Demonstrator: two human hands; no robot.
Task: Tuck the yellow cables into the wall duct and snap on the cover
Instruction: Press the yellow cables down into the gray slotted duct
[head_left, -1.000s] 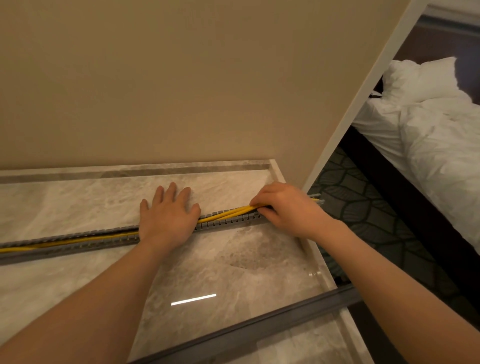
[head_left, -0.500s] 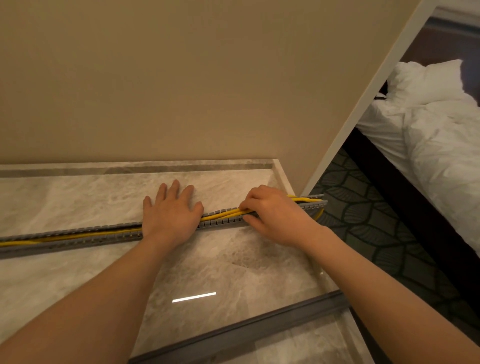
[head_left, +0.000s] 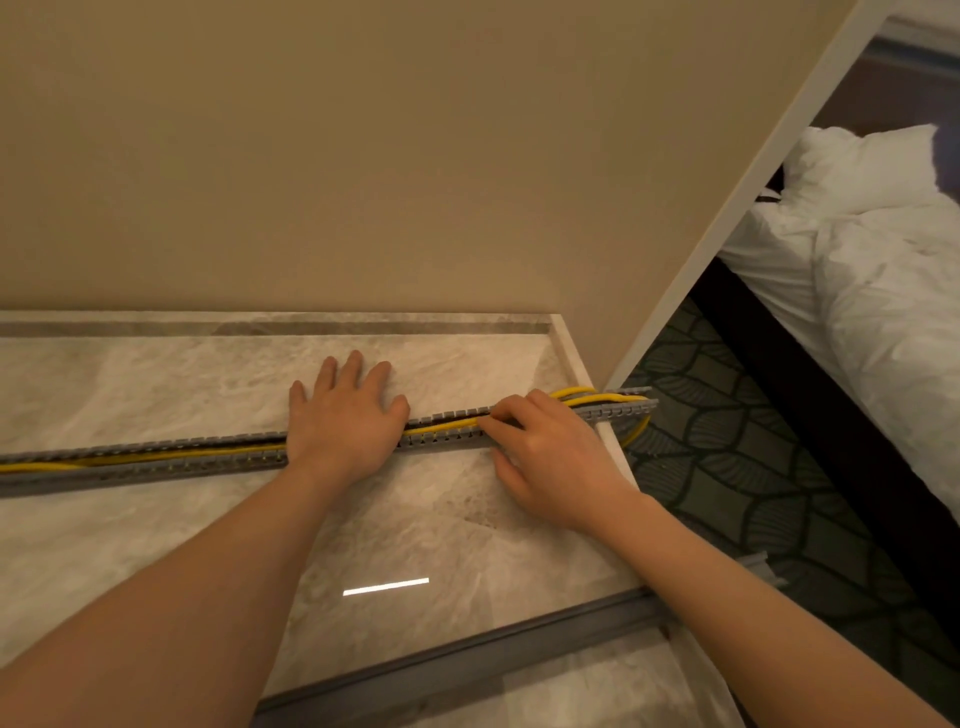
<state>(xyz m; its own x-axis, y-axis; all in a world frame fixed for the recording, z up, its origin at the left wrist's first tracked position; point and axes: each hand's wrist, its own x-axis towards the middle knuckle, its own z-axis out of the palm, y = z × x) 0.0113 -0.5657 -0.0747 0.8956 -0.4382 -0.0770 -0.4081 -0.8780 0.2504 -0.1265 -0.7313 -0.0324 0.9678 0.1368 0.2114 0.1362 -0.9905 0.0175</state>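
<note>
Pressing flat on grey slotted duct (head_left: 156, 457): left hand (head_left: 345, 421), fingers straight and spread, palm over channel. Right hand (head_left: 550, 457) just right of it on duct, fingers curled over yellow cables (head_left: 447, 427), tips on them at duct's rim, thumb apart on near side. Cables lie inside duct left of left hand, ride above rim at duct's right end, loop down past it. Duct lies across marble worktop (head_left: 156, 545), right end overhanging edge. Cover (head_left: 467, 660) on worktop, nearer than duct, well apart from it, not fitted.
</note>
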